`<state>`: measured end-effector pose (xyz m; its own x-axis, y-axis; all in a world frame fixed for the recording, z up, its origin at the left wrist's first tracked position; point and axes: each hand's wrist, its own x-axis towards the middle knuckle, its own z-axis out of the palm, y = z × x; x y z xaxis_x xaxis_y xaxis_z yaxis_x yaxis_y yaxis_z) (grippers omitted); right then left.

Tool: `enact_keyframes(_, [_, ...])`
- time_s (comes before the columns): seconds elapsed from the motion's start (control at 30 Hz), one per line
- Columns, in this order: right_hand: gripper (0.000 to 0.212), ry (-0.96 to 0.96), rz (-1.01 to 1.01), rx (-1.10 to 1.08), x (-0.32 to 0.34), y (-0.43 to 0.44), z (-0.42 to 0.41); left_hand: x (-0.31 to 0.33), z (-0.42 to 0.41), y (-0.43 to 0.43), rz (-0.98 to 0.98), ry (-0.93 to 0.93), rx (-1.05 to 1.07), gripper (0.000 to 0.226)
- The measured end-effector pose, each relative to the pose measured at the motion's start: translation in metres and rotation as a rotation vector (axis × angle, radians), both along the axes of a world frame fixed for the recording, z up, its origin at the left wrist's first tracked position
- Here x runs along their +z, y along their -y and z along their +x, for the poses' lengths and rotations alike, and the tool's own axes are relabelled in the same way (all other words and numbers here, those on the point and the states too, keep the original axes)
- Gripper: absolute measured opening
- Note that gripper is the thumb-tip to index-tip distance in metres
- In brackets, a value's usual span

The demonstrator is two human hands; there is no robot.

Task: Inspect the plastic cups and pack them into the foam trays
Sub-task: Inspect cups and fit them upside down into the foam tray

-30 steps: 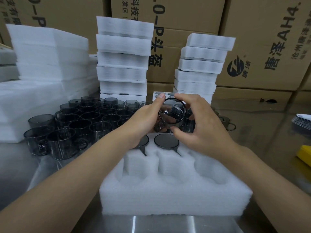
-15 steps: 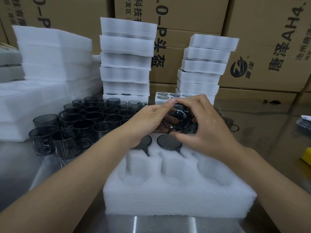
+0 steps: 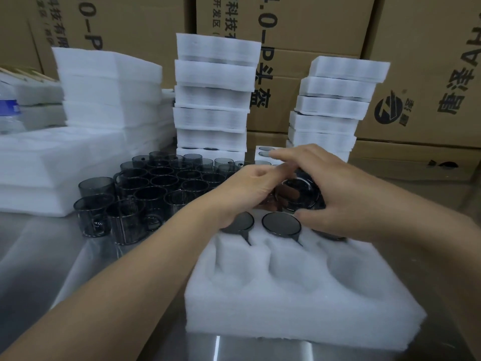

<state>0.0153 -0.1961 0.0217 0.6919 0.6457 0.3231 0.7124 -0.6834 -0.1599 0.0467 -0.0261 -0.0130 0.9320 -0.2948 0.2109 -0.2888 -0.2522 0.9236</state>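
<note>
Mid-frame, the right hand (image 3: 338, 194) grasps a dark cup (image 3: 299, 194), fingers curled over it and thumb below, its mouth tilted toward the camera, just above the far row of the tray (image 3: 299, 308). The left hand (image 3: 247, 186) meets the cup's left side, blurred; whether it grips I cannot tell. Packed cups (image 3: 281, 224) sit upside down in that row; loose cups (image 3: 145, 194) crowd centre left

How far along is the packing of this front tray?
Done: at least two cups sit upside down in the foam tray's back row. In hand: left hand and right hand hold one cup above them. Left: three front pockets empty, and a cluster of loose cups waits beside the tray.
</note>
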Motion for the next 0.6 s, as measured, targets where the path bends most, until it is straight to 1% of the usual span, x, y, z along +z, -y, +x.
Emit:
enact_keyframes(0.07, [0.08,0.024,-0.063,0.021,0.005,-0.009,-0.007,0.008,-0.001,-0.012,0.043,-0.013,-0.039,0.03])
enact_keyframes(0.1, [0.08,0.031,-0.069,0.027,0.006,-0.013,-0.011,0.013,-0.002,-0.021,0.082,-0.038,-0.073,0.029])
enact_keyframes(0.23, [0.075,0.013,-0.028,0.06,0.007,-0.03,-0.027,0.024,-0.008,-0.049,0.303,-0.131,-0.201,0.037])
enact_keyframes(0.33, [0.063,-0.013,0.062,0.053,-0.003,-0.041,-0.032,0.028,-0.012,-0.061,0.366,-0.167,-0.283,0.037])
enact_keyframes(0.43, [0.056,-0.083,0.193,0.017,-0.02,-0.046,-0.034,0.035,-0.016,-0.074,0.387,-0.19,-0.387,0.063])
enact_keyframes(0.47, [0.056,-0.109,0.243,0.009,-0.025,-0.047,-0.033,0.037,-0.017,-0.077,0.401,-0.19,-0.391,0.066])
enact_keyframes(0.6, [0.053,-0.166,0.419,0.024,-0.034,-0.045,-0.032,0.04,-0.019,-0.079,0.471,-0.198,-0.335,0.037])
